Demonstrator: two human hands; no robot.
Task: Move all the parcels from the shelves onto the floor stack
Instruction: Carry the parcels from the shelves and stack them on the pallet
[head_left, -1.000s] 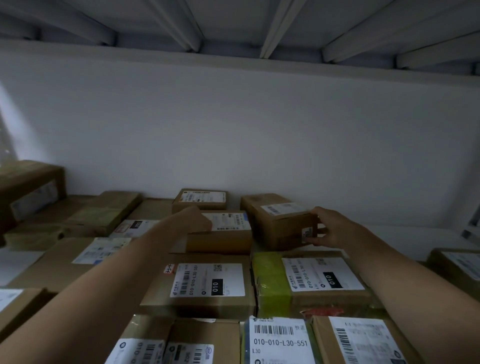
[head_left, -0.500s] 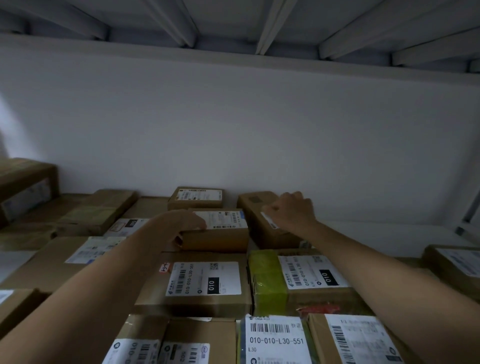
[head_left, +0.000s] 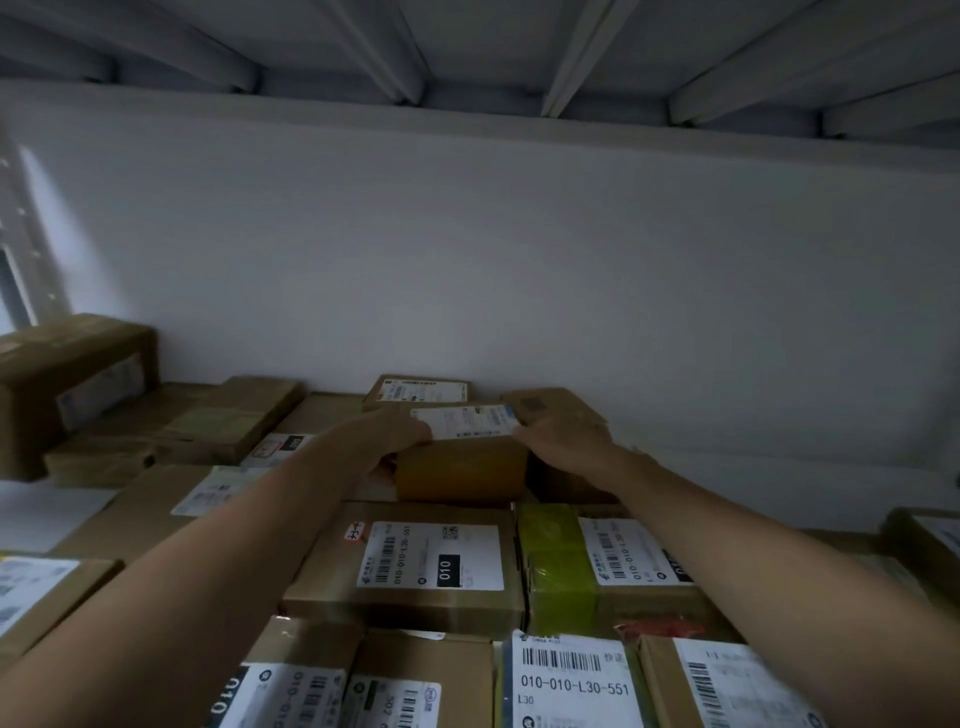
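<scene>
On the crowded shelf, far left, we see a tall brown cardboard box (head_left: 67, 374) against the white wall (head_left: 519, 260). Moving right, our left hand (head_left: 384, 439) curls its fingers over the top left edge of a small brown cardboard parcel with a white label (head_left: 462, 467), fingertips touching the label's edge. That parcel sits toward the back of the shelf, just behind a flat brown box with a black 010 mark (head_left: 415, 566) and just in front of a smaller labelled box (head_left: 415, 389). Our right hand (head_left: 566, 441) clasps the parcel's right top edge with bent fingers, between it and a plain brown box (head_left: 556, 408) close beside it. Farther right and nearer us lies a green-taped parcel (head_left: 556, 561).
</scene>
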